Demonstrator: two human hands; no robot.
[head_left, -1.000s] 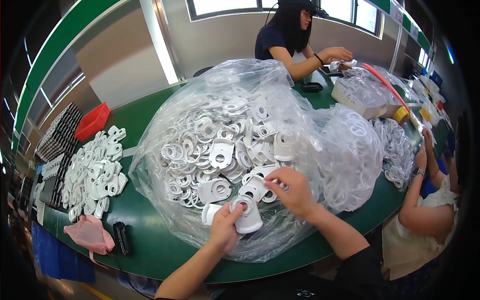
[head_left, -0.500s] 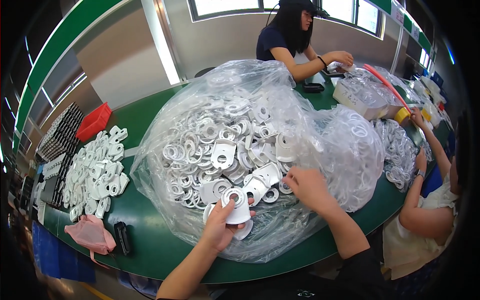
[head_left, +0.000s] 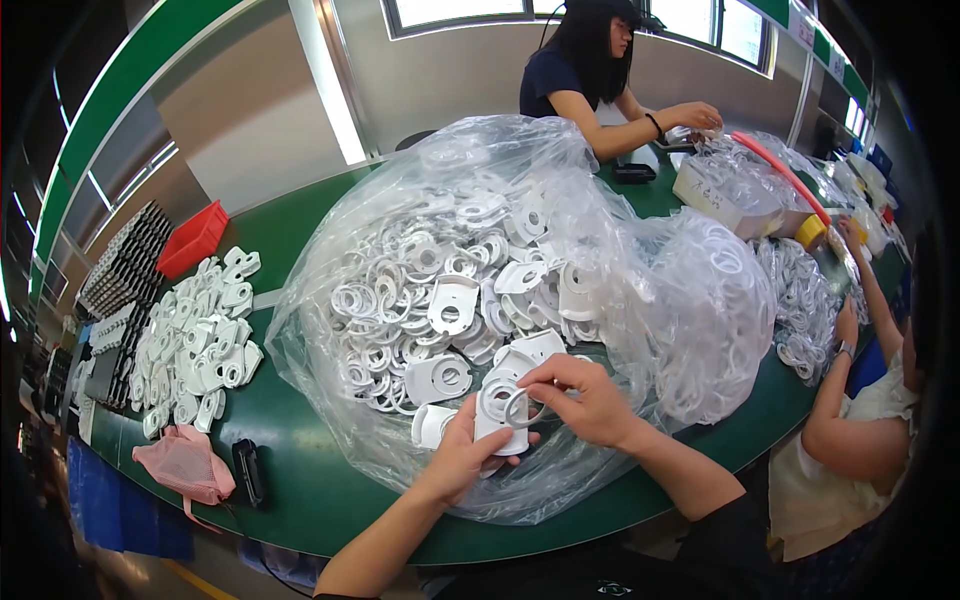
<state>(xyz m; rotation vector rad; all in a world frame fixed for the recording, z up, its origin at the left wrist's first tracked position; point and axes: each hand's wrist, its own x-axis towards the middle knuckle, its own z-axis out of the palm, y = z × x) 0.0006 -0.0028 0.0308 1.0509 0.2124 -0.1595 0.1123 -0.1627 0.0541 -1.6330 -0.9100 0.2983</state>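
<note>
My left hand is closed around a white plastic part that has a round opening and a flat tab. My right hand pinches a thin white ring at the face of that part. Whether the ring touches the part I cannot tell. Both hands are over the near side of a large clear plastic bag, spread open and heaped with similar white parts. Another white part lies just left of my left fingers.
A pile of white parts covers the left of the green table, near a red bin, a pink pouch and a black device. Bagged white rings lie right. One co-worker sits opposite, another at right.
My right hand has moved left and down from the bag's right side to the part in my left hand, bringing a thin ring. The left hand has shifted slightly right.
</note>
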